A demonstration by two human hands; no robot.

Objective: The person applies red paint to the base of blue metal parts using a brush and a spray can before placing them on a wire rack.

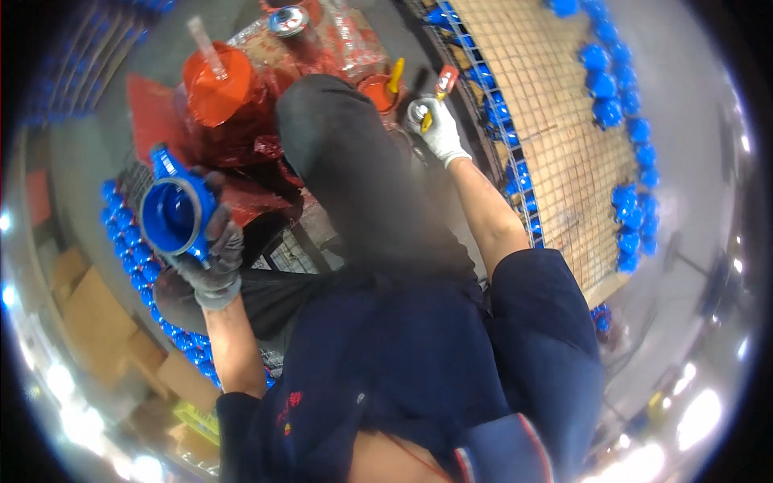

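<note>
My left hand [211,256], in a dark grey glove, grips a blue ring-shaped valve body [175,211] and holds it up at the left, its round opening facing me. My right hand [441,133], in a white glove, is stretched forward and closed around a small round tin and a yellow-handled brush [427,119]. It hovers next to a red paint pot [375,88] with a yellow handle sticking out. My dark-trousered knee [338,145] rises between both hands.
A red paint-smeared bucket [219,84] and plastic-covered stand sit ahead. A wire-mesh pallet with cardboard [555,137] lies at the right, with several blue valve bodies [624,105] along its far edge. More blue parts [133,253] line the left, beside cardboard boxes [97,322].
</note>
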